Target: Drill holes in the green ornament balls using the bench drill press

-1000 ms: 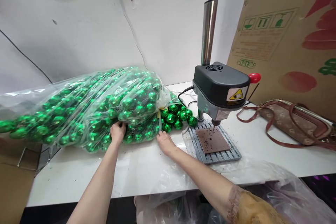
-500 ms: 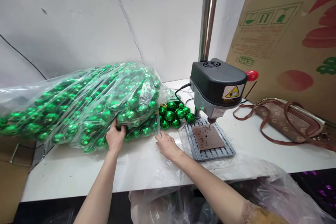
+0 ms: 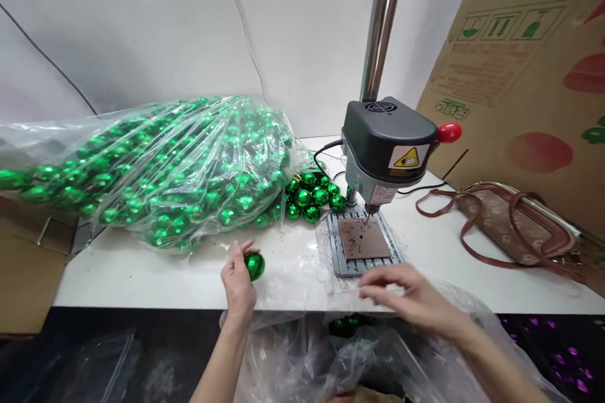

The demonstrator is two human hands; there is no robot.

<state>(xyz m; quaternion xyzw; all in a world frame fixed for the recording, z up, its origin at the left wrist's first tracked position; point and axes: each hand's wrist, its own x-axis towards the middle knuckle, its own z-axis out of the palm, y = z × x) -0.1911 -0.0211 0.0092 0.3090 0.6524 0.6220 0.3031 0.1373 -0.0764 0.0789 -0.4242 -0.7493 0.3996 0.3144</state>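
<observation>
A shiny green faceted ball (image 3: 255,266), like a Christmas bauble, is in my left hand (image 3: 239,280), fingers closed round its left side, just above the table front. My right hand (image 3: 401,293) is above the table's front edge, before the drill press base (image 3: 346,269); its thumb and fingers are apart, and I see nothing between them. Behind my left hand lies a big clear plastic bag (image 3: 189,157) full of green baubles. Several loose green baubles (image 3: 309,196) sit between that bag and the bench drill press (image 3: 390,138).
A brown board (image 3: 363,239) with dark crumbs lies under the drill bit. Clear plastic sheeting (image 3: 302,352) hangs at the table's front edge. On the right stand a brown handbag (image 3: 510,227) and a large carton (image 3: 510,107); another carton (image 3: 23,271) is at left.
My left hand has left the bag and moved right and nearer, now with a green bauble. My right hand has moved right, away from the bag, to the front of the drill press.
</observation>
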